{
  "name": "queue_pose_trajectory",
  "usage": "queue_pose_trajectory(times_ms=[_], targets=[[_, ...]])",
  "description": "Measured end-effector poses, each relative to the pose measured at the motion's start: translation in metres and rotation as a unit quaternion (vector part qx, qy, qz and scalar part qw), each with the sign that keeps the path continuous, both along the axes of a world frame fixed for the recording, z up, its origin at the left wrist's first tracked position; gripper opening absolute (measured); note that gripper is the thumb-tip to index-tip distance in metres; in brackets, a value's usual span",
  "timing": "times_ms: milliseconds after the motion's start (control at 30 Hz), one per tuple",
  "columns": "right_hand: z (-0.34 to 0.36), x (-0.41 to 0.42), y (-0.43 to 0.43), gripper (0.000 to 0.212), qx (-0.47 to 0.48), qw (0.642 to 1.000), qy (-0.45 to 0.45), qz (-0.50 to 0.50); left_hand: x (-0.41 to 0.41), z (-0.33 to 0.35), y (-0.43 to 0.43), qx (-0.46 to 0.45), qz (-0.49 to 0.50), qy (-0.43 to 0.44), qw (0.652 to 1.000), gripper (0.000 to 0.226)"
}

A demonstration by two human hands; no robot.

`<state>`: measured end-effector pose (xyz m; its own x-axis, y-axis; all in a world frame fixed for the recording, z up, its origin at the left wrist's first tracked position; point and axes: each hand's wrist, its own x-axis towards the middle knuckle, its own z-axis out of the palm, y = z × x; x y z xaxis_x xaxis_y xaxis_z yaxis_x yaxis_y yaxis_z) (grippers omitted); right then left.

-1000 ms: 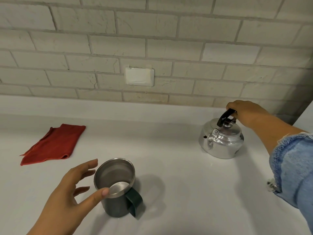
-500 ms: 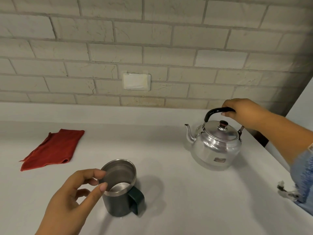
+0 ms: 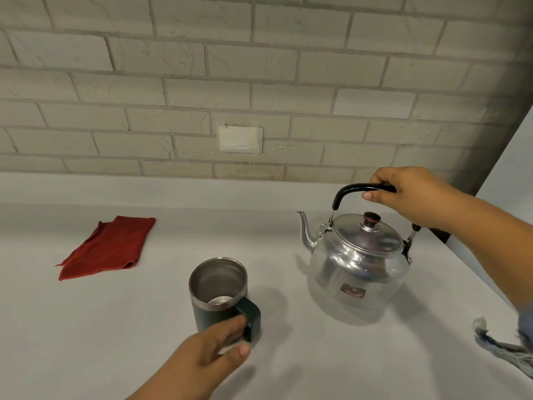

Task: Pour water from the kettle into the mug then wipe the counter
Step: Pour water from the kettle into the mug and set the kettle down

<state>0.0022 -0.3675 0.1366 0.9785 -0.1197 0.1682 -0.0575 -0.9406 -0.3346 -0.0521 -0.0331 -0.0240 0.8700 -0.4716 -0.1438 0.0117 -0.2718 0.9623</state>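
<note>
Two hands: both are mine, one at each vessel.
Kettle (image 3: 356, 269): shiny metal, lid on, spout pointing left toward the mug; whether its base touches the counter (image 3: 144, 327) I cannot tell.
Right hand (image 3: 412, 194): clenched around the kettle's black handle (image 3: 346, 190) from the right.
Mug (image 3: 220, 294): dark green with a steel inside, upright on the counter, left of the kettle.
Left hand (image 3: 207, 353): fingers at the mug's handle, grip not clear.
Cloth (image 3: 108, 248): red, folded, lying far left, well apart from the mug.
Wall (image 3: 259, 82): pale brick behind the counter.
</note>
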Motion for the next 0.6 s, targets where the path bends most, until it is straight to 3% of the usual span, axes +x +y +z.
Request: queue_pose_trajectory(times_ms=[167, 233, 300, 333, 600], targets=[[0.005, -0.019, 0.022, 0.019, 0.010, 1.000, -0.013, 0.004, -0.006, -0.008, -0.017, -0.087, 0.020, 0.159, 0.983, 0.090], [0.005, -0.025, 0.030, 0.018, 0.015, 1.000, -0.016, 0.010, -0.006, -0.006, -0.023, -0.146, 0.040, 0.190, 0.970, 0.069], [0.004, -0.029, 0.037, 0.017, 0.014, 1.000, -0.016, 0.016, -0.004, -0.005, -0.026, -0.167, 0.081, 0.184, 0.965, 0.027], [0.004, -0.030, 0.041, 0.017, 0.011, 1.000, -0.016, 0.020, -0.003, -0.006, -0.026, -0.172, 0.101, 0.184, 0.962, 0.018], [0.004, -0.037, 0.059, 0.015, 0.004, 0.998, -0.032, 0.062, 0.002, -0.009, -0.004, -0.096, 0.155, 0.139, 0.973, 0.026]])
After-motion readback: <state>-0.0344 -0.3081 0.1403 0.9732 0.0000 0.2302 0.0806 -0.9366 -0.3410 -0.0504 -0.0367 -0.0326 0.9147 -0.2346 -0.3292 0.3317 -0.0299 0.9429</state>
